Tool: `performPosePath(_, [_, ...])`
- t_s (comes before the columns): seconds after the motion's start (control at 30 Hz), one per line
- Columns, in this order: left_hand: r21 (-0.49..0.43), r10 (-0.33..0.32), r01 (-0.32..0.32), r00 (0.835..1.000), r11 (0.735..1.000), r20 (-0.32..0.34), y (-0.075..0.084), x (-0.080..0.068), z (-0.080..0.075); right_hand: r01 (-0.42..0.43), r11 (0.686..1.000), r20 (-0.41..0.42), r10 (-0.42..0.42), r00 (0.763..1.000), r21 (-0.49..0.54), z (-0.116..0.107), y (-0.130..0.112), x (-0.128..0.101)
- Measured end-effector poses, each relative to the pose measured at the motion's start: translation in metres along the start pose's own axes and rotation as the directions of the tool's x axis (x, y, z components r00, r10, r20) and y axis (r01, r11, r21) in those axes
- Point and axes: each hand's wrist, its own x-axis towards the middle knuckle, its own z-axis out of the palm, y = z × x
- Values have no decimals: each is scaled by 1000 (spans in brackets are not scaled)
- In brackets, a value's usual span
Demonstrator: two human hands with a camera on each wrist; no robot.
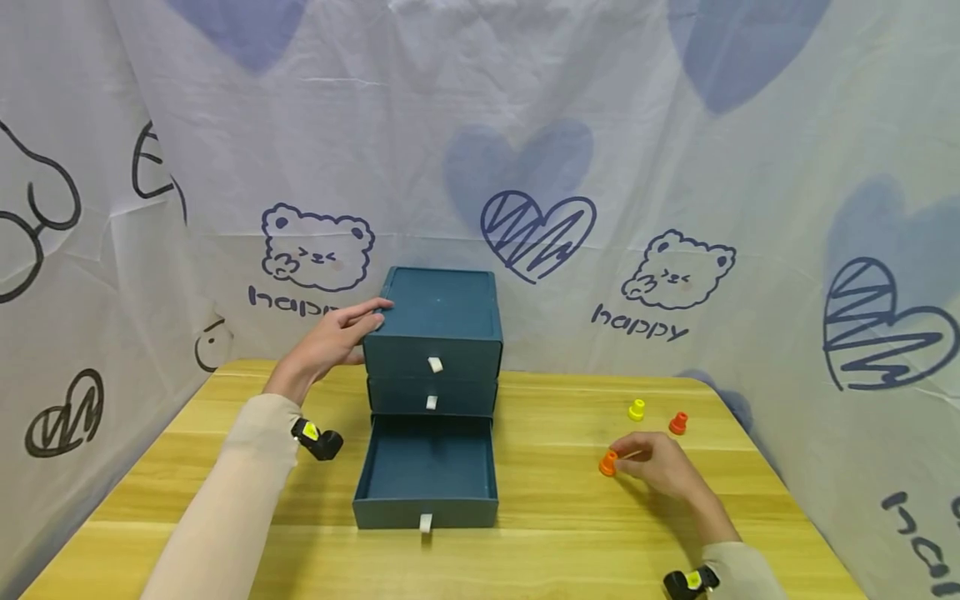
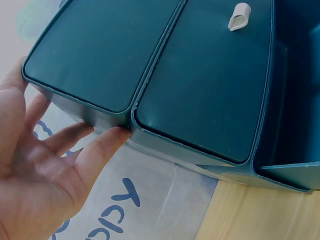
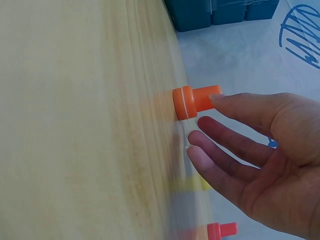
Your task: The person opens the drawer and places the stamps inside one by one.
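Note:
A dark teal three-drawer box stands at the back of the wooden table. Its bottom drawer is pulled out and looks empty. My left hand rests with straight fingers against the box's upper left side. The left wrist view shows those fingertips touching the box wall. My right hand lies on the table at the right, fingers extended. Its index fingertip touches the stem of a small orange peg, which the right wrist view shows as the orange peg beside my right hand, not gripped.
A yellow peg and a red peg stand on the table just beyond my right hand. The red peg also shows in the right wrist view. White pull tabs mark the drawers. A printed cloth walls in the table.

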Motion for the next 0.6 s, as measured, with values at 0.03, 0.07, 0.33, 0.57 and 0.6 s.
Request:
performPosePath(0.03, [-1,1,-1,1000,1000,1,0,0,0,1,1000,4,-1,1000,1,0,0,0])
performPosePath(0.07, [-1,1,-1,1000,1000,0,0,0,0,1,1000,6,-1,1000,3,1,-1,0])
performPosePath(0.33, [8,-1,1,1000,1000,3,1,0,-1,-4,1000,9,4,1000,-2,3,-3,0])
performPosePath(0.57, [14,1,-1,1000,1000,12,1,0,-1,-19,1000,-3,19,1000,-24,6,-4,0])
performPosePath(0.6, [14,0,-1,1000,1000,13,1,0,-1,-19,999,-3,19,1000,-27,6,-4,0])
